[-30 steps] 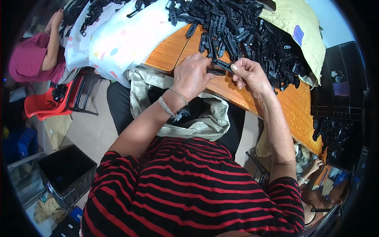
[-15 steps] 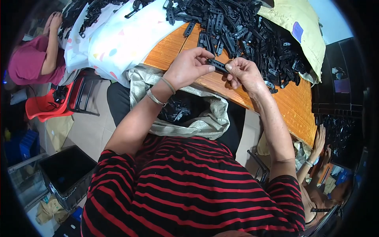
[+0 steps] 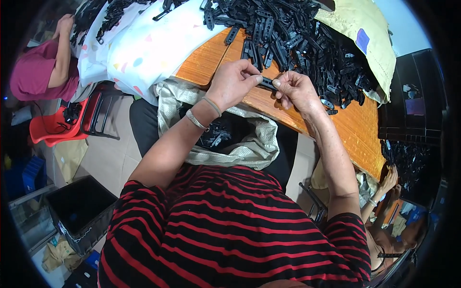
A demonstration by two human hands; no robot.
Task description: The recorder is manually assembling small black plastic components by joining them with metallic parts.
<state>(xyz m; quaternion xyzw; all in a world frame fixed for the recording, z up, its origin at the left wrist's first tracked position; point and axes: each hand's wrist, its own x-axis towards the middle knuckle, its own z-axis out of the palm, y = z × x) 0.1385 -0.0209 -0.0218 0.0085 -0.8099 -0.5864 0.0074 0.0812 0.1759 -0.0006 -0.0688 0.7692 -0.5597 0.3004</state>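
Observation:
A slim black plastic part (image 3: pixel 267 83) with slots along its face is held level over the table's near edge. My left hand (image 3: pixel 234 82) pinches its left end between thumb and fingers. At the other end, the thumb and fingers of my right hand (image 3: pixel 296 91) close on it. Just beyond my hands lies a big heap of similar black parts (image 3: pixel 288 38) on the wooden table (image 3: pixel 355 132). Below my left wrist, between my legs, an open woven sack (image 3: pixel 261 144) has more black pieces (image 3: pixel 216 134) inside.
White patterned sheeting (image 3: pixel 144 57) covers the table's left side. A yellowish sack (image 3: pixel 350 24) lies behind the heap. At the left are a person in maroon (image 3: pixel 43 72), a red chair (image 3: pixel 62 127) and a black crate (image 3: pixel 81 206). Another person's hand (image 3: pixel 390 180) is at the right.
My left hand has shifted slightly to the right along the black part, and its wrist has turned a little. My right hand stays nearly still. The other person's hand at right moved lower.

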